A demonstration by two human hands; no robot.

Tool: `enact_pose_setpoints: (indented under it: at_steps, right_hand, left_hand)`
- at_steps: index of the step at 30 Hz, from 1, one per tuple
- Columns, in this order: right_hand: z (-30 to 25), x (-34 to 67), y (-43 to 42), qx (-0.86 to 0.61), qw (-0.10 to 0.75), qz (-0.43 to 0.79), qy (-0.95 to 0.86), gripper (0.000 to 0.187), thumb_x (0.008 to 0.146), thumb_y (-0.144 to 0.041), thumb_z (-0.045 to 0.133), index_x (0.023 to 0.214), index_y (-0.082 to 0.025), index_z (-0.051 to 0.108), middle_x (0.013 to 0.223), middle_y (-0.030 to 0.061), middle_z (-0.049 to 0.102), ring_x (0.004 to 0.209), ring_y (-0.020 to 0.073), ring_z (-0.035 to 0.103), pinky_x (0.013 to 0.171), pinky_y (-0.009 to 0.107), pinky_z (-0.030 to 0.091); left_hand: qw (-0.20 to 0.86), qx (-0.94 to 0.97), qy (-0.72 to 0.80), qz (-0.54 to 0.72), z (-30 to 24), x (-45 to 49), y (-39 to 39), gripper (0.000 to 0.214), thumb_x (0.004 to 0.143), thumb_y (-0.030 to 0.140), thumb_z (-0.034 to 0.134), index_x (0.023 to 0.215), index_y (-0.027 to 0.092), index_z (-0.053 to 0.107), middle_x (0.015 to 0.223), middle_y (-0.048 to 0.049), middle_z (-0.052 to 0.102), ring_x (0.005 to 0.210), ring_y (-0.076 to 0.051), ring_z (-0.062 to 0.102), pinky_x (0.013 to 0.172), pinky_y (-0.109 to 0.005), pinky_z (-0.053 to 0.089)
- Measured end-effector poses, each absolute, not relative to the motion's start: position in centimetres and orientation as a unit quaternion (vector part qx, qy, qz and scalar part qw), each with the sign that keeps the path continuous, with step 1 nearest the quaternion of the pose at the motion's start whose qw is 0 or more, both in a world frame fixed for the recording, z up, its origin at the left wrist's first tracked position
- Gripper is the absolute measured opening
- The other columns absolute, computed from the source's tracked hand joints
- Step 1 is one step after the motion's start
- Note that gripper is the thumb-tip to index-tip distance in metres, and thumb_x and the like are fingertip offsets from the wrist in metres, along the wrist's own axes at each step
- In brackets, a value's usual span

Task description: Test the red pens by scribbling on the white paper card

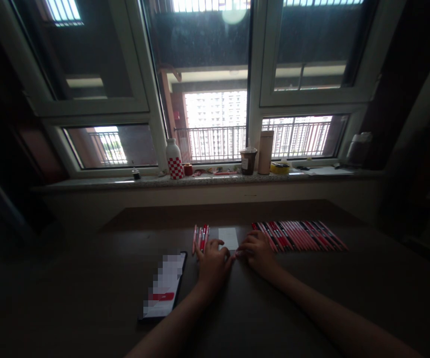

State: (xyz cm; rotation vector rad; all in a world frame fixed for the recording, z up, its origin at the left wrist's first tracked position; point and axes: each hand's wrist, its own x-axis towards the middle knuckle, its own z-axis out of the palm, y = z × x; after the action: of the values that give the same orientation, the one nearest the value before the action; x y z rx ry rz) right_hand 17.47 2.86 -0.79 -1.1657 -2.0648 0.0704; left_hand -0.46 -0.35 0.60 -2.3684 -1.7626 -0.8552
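Over the dark table, my left hand and my right hand nearly meet, fingers bent and tips pinched together. Whatever small thing lies between the fingertips is too dim to name. Just beyond them is a white paper rectangle, its near edge close to the fingers. A small group of red and pink pens lies side by side beyond my left hand. To the right, a long row of similar pens, red, pink and black, is laid out closely; my right hand covers part of its left end.
A phone with a lit screen lies left of my left forearm. Along the windowsill stand a checked bottle, a lidded drink cup, a tall tan cylinder and a yellow roll. The table's far edge faces the wall.
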Motion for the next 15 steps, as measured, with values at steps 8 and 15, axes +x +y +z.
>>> enact_pose_setpoints:
  at_steps: [8,15]
  right_hand:
    - [-0.48,17.47,2.64,-0.453,0.367,0.014,-0.813,0.026,0.077,-0.007,0.06,0.084,-0.027,0.074,0.088,0.0025,0.068,0.107,0.0261,0.044,0.097,0.043,0.029]
    - [-0.47,17.29,2.68,-0.448,0.352,0.003,-0.822,0.021,0.083,-0.013,0.06,0.088,-0.027,0.074,0.09,0.002,0.069,0.107,0.0252,0.043,0.093,0.04,0.031]
  left_hand:
    - [0.016,-0.773,-0.565,-0.287,0.84,-0.35,-0.44,0.015,0.082,0.039,0.058,0.086,0.03,0.069,0.113,-0.0022,0.061,0.117,-0.023,0.048,0.107,-0.067,0.003]
    - [0.015,-0.778,-0.559,-0.288,0.74,-0.32,-0.38,0.013,0.083,0.037,0.058,0.085,0.03,0.069,0.113,-0.0017,0.061,0.116,-0.023,0.048,0.107,-0.067,0.0]
